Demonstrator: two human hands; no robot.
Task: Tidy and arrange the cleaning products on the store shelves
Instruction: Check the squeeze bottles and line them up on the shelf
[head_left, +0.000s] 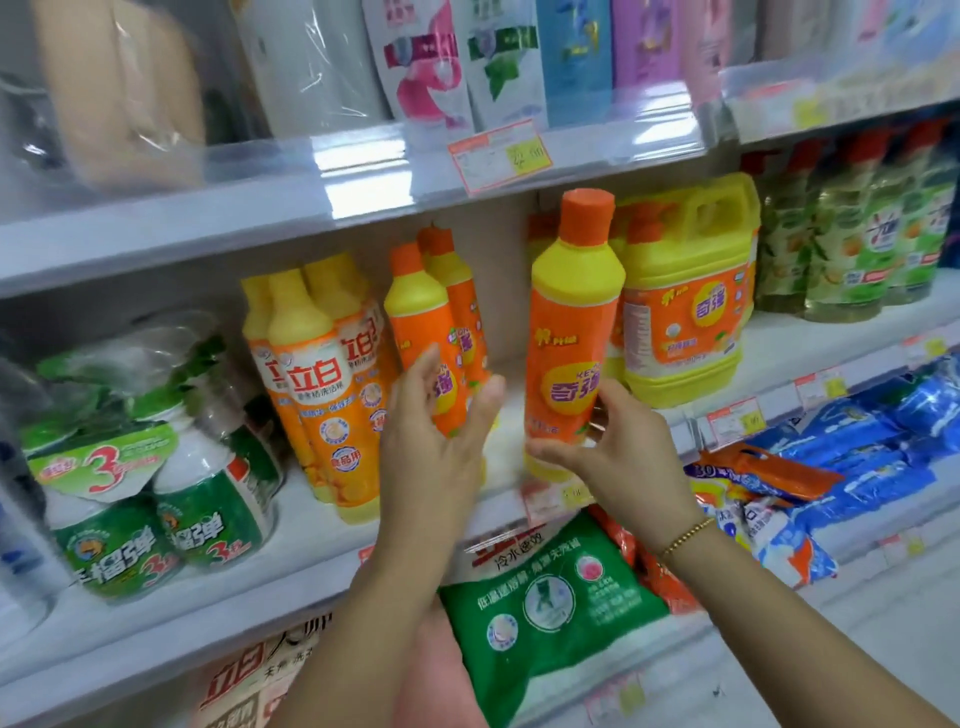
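My right hand (608, 452) grips the lower part of a yellow bottle with an orange cap and orange label (571, 332), standing upright at the front of the middle shelf (311, 525). My left hand (434, 441) is open with fingers apart, in front of a second bottle of the same kind (423, 332), close to it; whether it touches is unclear. More such bottles stand behind that one. A gap of bare shelf lies between the two bottles.
Orange dish-soap bottles with yellow tops (322, 384) stand to the left, green-and-white packs (156, 499) further left. A big yellow jug (685, 296) and green bottles (852, 239) stand to the right. Pouches fill the upper shelf; a green bag (550, 608) and blue bags (857, 457) lie below.
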